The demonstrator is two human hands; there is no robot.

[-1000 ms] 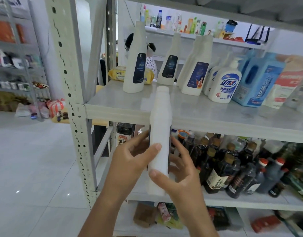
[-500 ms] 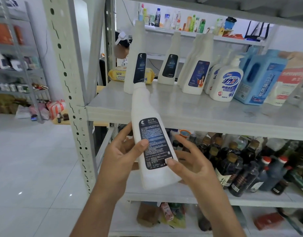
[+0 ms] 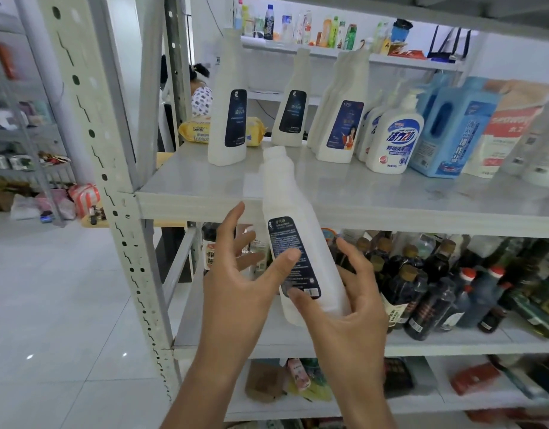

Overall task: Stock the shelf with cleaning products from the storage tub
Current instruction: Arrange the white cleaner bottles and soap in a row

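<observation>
Before the front edge of a pale grey shelf board, a white plastic bottle hangs in the air between two hands, not yet set down. It tilts with its short round neck leaning up and to the left, across the board's edge in the view, while its wide base sits low, level with the board below. The body is matte, slightly translucent plastic, broad and flat-sided at the bottom and narrowing through sloped shoulders. A dark navy label, tall with rounded corners and full of small pale print, faces the camera; a barcode sits at its lower end.

The right hand grasps the bottle near its base, fingers curled round the right side and thumb laid on the label's foot. The left hand is released: its thumb rests on the label, its fingers spread straight, the index finger raised clear of the bottle.

On the board stand two tall white bottles of the same shape with glossy navy front labels, then a white pump bottle and a boxy blue jug. A perforated steel upright carries the board. Dark glass bottles crowd the lower board.
</observation>
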